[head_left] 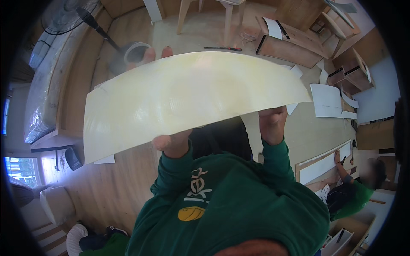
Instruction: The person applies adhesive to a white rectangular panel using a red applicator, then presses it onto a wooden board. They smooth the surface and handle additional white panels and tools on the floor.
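Note:
A long, pale cream sheet with a glossy, faintly streaked face spans the space in front of my chest. At its near edge, left of the middle, my left hand grips it with the thumb showing on the edge. Fingertips stick out past the far edge, and the sheet covers what lies between. Farther right, my right hand holds the same near edge from below, its fingers mostly hidden under the sheet. The sheet is raised above the floor, tilted, with its left end lower in view.
A standing fan and a plastic-wrapped mattress are at left. Wooden drawer boxes and white sheet offcuts lie right. A screwdriver-like tool is on the floor ahead. A co-worker works on a framed panel.

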`<act>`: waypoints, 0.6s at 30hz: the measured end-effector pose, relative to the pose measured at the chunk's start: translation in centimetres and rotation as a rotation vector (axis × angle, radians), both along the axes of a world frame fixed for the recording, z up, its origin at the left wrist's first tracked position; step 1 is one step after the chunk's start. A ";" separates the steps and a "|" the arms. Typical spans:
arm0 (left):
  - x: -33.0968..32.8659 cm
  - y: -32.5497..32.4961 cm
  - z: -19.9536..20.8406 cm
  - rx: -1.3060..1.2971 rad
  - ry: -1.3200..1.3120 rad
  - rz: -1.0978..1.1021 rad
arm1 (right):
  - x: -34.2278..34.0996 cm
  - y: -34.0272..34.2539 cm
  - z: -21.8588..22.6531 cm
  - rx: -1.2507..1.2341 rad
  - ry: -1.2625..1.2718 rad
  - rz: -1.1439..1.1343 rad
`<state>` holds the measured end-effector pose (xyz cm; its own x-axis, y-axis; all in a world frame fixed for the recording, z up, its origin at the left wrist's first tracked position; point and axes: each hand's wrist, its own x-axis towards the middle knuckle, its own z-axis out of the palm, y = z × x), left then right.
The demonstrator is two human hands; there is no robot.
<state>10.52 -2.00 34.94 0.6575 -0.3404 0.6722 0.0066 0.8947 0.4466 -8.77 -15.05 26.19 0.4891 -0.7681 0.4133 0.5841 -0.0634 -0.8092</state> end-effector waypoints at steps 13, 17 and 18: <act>-3.9 -0.2 -4.9 0.166 0.143 -0.134 | -5.9 4.0 -5.3 -0.753 0.463 -1.240; -4.9 -0.2 -6.0 0.174 0.056 -0.089 | -7.4 1.2 -4.5 -0.875 0.530 -1.388; -4.9 -0.2 -6.3 0.243 0.099 -0.064 | -8.1 0.5 -4.3 -0.899 0.568 -1.417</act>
<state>5.58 -2.19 28.63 0.6882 -0.5266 0.4991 0.1138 0.7578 0.6425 -16.86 -14.55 21.84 -0.0676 -0.3417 0.9374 -0.6215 -0.7206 -0.3075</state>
